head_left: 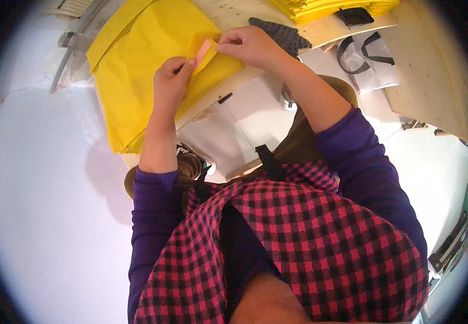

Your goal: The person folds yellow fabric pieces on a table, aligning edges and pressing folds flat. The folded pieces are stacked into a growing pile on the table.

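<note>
Yellow fabric [153,59] is seen stacked in flat layers on the wooden desk [245,79], ahead of the body and toward the left. Its near right portion is lifted into a small fold, where a pink strip [204,50] is exposed between the hands. By the left hand [172,83], fingers curled, the fold is held under the thumb at the strip's lower end. By the right hand [250,46], nearly closed, the fold's other edge is pinched between thumb and fingertip. Dark grey textured cloth [293,39] is partly covered by the right hand and forearm. Beyond, a second yellow stack [326,9] is noted, with a black object [355,17] placed beside it.
</note>
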The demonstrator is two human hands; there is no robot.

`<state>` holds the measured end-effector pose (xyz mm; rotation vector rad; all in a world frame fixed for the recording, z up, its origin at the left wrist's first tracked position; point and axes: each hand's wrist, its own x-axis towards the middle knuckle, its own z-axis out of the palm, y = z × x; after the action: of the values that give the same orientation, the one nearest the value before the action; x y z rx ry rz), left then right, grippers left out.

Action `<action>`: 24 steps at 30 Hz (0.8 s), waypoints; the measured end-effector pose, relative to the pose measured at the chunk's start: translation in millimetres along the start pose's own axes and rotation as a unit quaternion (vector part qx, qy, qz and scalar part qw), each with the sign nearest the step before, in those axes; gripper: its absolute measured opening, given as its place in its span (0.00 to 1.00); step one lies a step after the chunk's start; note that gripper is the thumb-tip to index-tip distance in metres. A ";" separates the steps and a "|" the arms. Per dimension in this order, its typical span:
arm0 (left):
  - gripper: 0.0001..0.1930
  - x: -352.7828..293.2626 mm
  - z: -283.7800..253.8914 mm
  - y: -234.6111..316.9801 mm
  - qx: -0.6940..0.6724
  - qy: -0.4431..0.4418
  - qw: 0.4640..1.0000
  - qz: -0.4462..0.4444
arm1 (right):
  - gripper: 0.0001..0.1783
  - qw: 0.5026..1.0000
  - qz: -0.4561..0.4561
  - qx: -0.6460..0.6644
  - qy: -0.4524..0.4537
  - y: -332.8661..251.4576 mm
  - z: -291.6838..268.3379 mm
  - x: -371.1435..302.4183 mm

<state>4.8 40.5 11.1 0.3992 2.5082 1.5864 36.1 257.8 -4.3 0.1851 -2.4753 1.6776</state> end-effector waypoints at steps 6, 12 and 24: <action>0.12 1.1 0.6 -0.9 -0.009 0.000 1.000 -0.029 | 0.16 0.998 0.002 -0.018 -0.053 -0.6 -5.9 -1.1; 0.12 0.8 -0.9 0.1 -0.030 -0.015 0.997 -0.068 | 0.19 0.998 0.013 -0.015 -0.066 0.2 -7.4 -2.7; 0.13 1.5 0.0 0.2 0.039 0.002 0.999 -0.011 | 0.14 0.983 0.107 0.114 -0.091 -12.2 -20.3 -7.5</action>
<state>3.3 41.0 11.3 0.3768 2.5761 1.4862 46.8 272.4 12.8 0.1040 -2.5002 2.1246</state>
